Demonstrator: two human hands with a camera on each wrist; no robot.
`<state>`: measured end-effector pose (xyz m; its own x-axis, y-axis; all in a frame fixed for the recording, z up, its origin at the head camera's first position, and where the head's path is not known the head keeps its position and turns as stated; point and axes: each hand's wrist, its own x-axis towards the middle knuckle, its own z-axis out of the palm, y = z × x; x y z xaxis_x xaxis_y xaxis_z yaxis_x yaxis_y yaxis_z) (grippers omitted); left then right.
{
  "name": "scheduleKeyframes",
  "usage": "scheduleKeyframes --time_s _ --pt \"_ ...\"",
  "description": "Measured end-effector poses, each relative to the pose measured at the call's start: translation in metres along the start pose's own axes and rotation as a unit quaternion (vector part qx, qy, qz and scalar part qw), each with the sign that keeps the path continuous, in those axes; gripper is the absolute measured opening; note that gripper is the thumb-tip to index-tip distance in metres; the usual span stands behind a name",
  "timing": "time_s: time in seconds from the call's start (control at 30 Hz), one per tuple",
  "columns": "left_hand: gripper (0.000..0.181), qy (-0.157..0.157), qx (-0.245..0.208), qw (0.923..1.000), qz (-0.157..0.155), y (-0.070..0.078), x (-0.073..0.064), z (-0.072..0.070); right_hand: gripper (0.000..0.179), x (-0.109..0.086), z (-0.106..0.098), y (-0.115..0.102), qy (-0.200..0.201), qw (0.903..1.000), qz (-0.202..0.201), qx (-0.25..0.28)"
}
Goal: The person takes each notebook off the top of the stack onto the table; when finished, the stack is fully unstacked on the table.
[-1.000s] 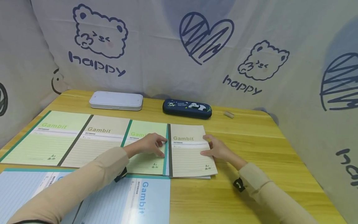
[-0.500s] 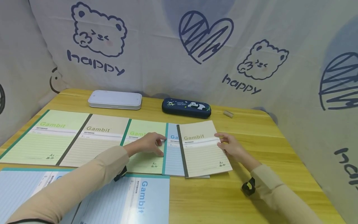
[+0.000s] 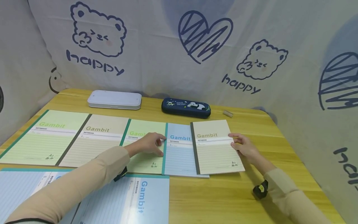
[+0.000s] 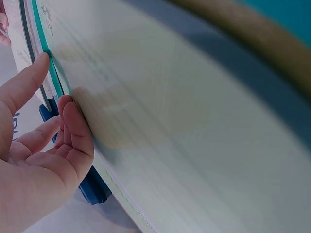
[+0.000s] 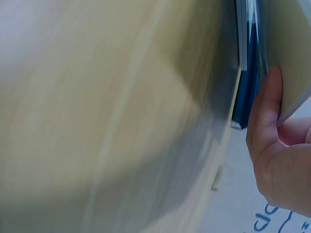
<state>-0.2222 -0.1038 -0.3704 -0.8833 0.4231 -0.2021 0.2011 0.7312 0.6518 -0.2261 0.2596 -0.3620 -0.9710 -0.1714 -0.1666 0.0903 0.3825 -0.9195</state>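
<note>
In the head view my right hand [image 3: 246, 148] pinches the right edge of a cream Gambit notebook [image 3: 216, 151] with a dark spine. In the right wrist view this notebook [image 5: 294, 53] is lifted off the wooden table, with fingers beneath it. Its left side overlaps a blue notebook [image 3: 179, 158] with a teal spine. My left hand [image 3: 149, 143] rests on a light green notebook [image 3: 139, 166], thumb and index fingertips at the blue one's spine. The left wrist view shows the left hand [image 4: 53, 155] with fingers loosely bent and a fingertip at the teal spine.
Further left in the row lie another cream notebook [image 3: 103, 137] and a green one [image 3: 42, 143]. Two blue notebooks [image 3: 117, 202] lie in front, turned sideways. A white case [image 3: 114, 99], a dark panda pencil case [image 3: 185, 108] and a small tan piece [image 3: 227, 114] stand along the back.
My right hand has drawn the cream notebook rightward off the blue one, uncovering most of the blue cover. The left hand has stayed at the blue notebook's spine.
</note>
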Motion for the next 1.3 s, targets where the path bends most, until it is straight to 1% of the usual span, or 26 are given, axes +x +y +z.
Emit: scheduleKeyframes --time_s 0.37,0.5,0.63,0.8,0.97,1.17,1.3 --pt "0.068 -0.002 0.003 1.0000 -0.007 0.002 0.000 0.000 0.043 -0.010 -0.029 0.008 0.009 1.0000 -0.002 -0.002" --pt "0.068 -0.002 0.008 0.9999 -0.008 0.002 0.001 0.000 0.043 -0.012 -0.036 0.011 0.013 0.9999 -0.001 0.003" --pt "0.068 0.000 0.013 0.9999 -0.008 0.002 0.000 0.000 0.043 -0.014 -0.041 0.014 0.013 0.9998 0.010 0.009" --pt "0.068 0.001 0.014 0.9999 -0.009 0.003 0.000 0.000 0.044 -0.016 -0.042 0.016 0.007 0.9997 0.022 0.010" --pt "0.068 0.000 0.010 0.9998 -0.015 0.003 0.000 0.000 0.043 -0.014 -0.039 0.017 0.000 0.9996 0.026 0.014" --pt "0.068 -0.001 0.013 0.9998 -0.016 0.003 0.000 0.000 0.042 -0.012 -0.034 0.017 -0.001 0.9993 0.038 0.001" --pt "0.068 -0.002 0.014 0.9997 -0.019 0.003 0.000 0.000 0.043 -0.011 -0.034 0.018 -0.010 0.9992 0.038 0.003"
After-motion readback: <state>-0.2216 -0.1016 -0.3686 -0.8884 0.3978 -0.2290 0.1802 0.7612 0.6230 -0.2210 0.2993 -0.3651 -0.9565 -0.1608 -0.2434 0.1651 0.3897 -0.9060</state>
